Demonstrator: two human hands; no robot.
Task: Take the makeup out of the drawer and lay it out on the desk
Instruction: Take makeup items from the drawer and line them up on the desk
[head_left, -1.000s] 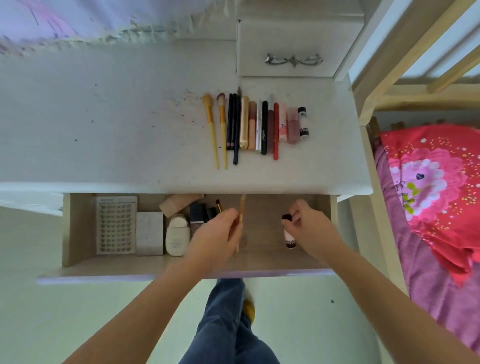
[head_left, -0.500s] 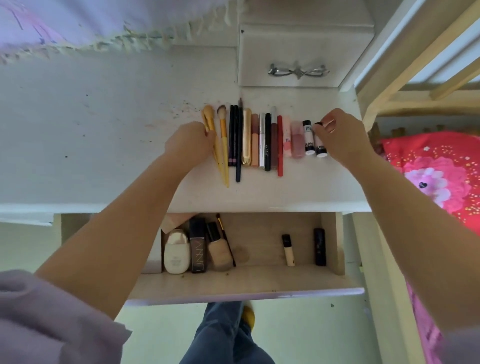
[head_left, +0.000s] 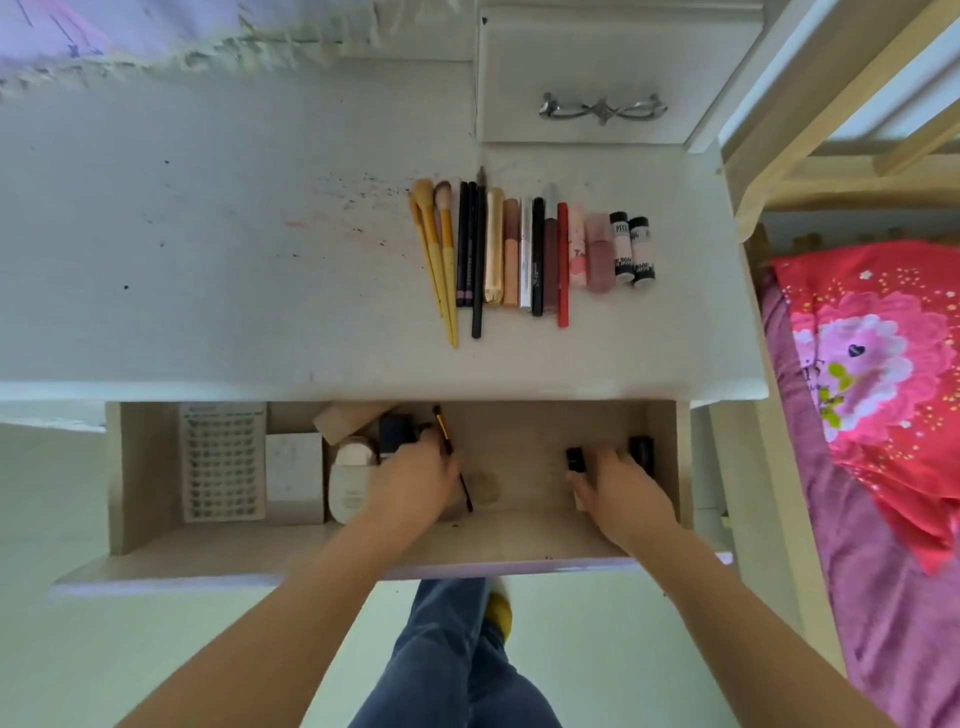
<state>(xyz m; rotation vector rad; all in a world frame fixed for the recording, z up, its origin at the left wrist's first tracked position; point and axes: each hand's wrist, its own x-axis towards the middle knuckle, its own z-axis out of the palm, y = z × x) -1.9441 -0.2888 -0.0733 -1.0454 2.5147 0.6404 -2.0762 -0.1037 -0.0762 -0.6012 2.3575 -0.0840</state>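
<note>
A row of brushes, pencils and tubes (head_left: 530, 254) lies on the white desk (head_left: 208, 260). Below it the drawer (head_left: 135, 478) stands open. Both hands are inside it. My left hand (head_left: 415, 480) covers a bottle, and its fingertips pinch a thin black-and-gold brush (head_left: 451, 452) that runs along the hand's right edge. Fingers of my right hand (head_left: 621, 486) curl over a beige concealer tube with a black cap (head_left: 573, 460). A black lipstick (head_left: 642, 451) stands just right of that hand.
In the drawer's left half lie a lash tray (head_left: 221, 462), a white box (head_left: 293, 475), a white bottle (head_left: 349, 486), a dark bottle (head_left: 396, 434) and a beige piece (head_left: 347, 420). A small drawer unit (head_left: 597, 88) stands at the desk's back. A bed (head_left: 883, 389) borders the right.
Both hands left the row on the desk and dropped back into the drawer. A yellow brush and a small black-capped tube now lie at the row's ends.
</note>
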